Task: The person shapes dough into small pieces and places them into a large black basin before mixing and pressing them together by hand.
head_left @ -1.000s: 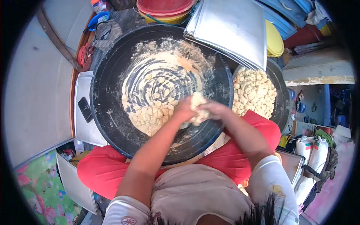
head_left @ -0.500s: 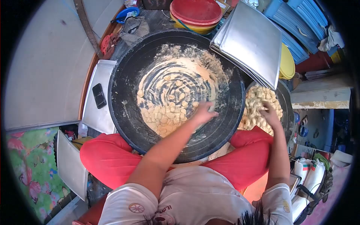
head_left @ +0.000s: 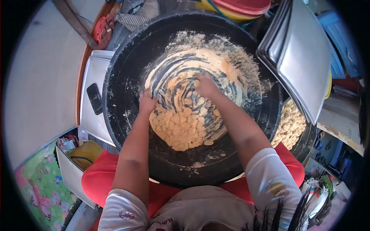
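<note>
A large round black tub [head_left: 192, 175] sits between my bent legs. Inside it, swirls of pale flour [head_left: 200, 54] cover the bottom. Many flat dough pieces [head_left: 179, 129] are heaped in the near part, dusted with flour, and a few lie scattered around the middle. On the tub's left side, my left hand [head_left: 147, 101] touches the flour with fingers apart, left of the heap. My right hand [head_left: 206, 84] reaches over the middle, fingers spread and slightly bent beside loose dough pieces. Neither hand visibly grips anything.
Right of the tub, a second container holds more dough pieces [head_left: 289, 125], partly hidden beneath stacked metal trays [head_left: 304, 57]. A phone [head_left: 94, 99] lies on a flat metal sheet at left. Red and yellow basins [head_left: 246, 7] stand behind the tub.
My right hand has left the second container's dough pieces and come into the black tub. My left hand has moved from the tub's right part to its left side. The view has shifted.
</note>
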`<state>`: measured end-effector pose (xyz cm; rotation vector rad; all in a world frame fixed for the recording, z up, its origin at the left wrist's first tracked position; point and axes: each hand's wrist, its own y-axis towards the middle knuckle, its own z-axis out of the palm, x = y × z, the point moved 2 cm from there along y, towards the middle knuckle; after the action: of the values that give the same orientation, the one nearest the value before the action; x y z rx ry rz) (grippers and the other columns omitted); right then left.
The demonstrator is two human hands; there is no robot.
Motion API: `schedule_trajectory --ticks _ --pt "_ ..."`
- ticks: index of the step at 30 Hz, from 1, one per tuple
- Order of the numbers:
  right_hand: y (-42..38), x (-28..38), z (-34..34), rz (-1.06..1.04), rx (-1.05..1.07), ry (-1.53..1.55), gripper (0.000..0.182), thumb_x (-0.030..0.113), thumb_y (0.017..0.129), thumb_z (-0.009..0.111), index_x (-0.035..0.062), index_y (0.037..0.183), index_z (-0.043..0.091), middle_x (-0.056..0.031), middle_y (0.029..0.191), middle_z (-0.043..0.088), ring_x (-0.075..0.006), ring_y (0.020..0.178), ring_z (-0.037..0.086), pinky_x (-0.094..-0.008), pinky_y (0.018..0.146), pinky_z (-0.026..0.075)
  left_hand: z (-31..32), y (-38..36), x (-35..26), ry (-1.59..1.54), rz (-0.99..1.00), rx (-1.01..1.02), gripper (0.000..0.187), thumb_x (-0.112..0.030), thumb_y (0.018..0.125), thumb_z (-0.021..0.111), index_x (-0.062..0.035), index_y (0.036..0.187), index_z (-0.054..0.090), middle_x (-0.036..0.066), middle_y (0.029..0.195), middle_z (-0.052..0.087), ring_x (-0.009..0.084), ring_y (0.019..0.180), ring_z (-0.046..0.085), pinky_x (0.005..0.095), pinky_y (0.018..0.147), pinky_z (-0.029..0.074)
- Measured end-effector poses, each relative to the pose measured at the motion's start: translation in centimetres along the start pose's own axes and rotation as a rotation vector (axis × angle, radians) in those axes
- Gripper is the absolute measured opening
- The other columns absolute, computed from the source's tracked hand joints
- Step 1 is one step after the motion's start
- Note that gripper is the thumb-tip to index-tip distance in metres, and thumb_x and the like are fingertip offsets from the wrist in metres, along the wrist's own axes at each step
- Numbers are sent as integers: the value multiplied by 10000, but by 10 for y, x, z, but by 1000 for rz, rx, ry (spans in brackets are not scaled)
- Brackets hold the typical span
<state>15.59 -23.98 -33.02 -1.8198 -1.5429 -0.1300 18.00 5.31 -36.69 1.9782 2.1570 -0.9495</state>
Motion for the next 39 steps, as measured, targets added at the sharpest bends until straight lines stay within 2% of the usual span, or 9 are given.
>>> schedule_trajectory --ticks 9,14,20,22,25,29,31,33,39 --pt "15 50 61 -110 198 -419 731 598 779 524 229 1381 333 -153 1469 196 -347 1357 169 -675 1020 126 55 -3 -14 16 71 139 473 -337 760 640 -72 1142 554 190 1145 507 355 1074 479 460 888 395" --pt "-108 45 157 -280 287 -335 822 636 688 569 109 1306 438 -152 1345 378 -324 1265 311 -651 1009 138 76 -100 -26 323 277 307 499 -472 906 338 -98 1152 558 127 1214 524 357 1169 432 543 965 303" --pt "-189 30 119 -427 758 135 705 578 697 623 127 1230 520 -149 1290 429 -330 1186 404 -480 1007 290 59 -171 -36 295 285 598 532 -558 858 423 -110 1069 618 130 1031 608 306 1025 550 425 854 424" --pt "-199 18 92 -368 784 214 612 503 713 642 107 1172 556 -148 1252 465 -319 1158 439 -453 1012 304 58 -168 -36 174 142 1232 515 -561 806 516 -105 999 655 121 892 638 260 870 601 375 760 458" --pt "-171 -11 66 -118 676 174 455 376 778 640 65 1107 593 -146 1136 533 -293 1113 483 -401 998 352 45 -157 -36 -87 124 1063 464 -490 780 605 -68 961 666 146 881 643 263 789 613 360 728 470" --pt "-129 -59 37 231 -22 52 544 420 823 590 118 1261 477 -210 1285 419 -353 1159 456 -404 968 392 22 -139 -40 -35 -90 769 466 -428 797 610 -76 1104 611 171 1056 611 315 959 579 392 847 447" --pt "-131 -76 48 293 64 42 585 438 813 597 106 1274 458 -214 1296 411 -362 1175 442 -420 979 382 33 -129 -13 122 -29 421 552 -419 798 605 -119 1250 503 164 1249 485 323 1153 455 416 947 391" --pt "-134 -89 76 386 282 50 770 528 765 611 60 1330 378 -243 1363 345 -385 1256 357 -493 1011 336 57 -117 28 222 -5 495 590 -451 812 573 -124 1289 457 156 1309 414 320 1199 404 426 975 366" --pt "-176 -16 162 415 498 340 979 703 681 574 32 1359 350 -278 1328 394 -381 1235 402 -407 1024 326 37 -131 -2 300 -126 648 668 -565 844 477 -99 1319 418 211 1316 369 353 1204 386 399 1017 328"
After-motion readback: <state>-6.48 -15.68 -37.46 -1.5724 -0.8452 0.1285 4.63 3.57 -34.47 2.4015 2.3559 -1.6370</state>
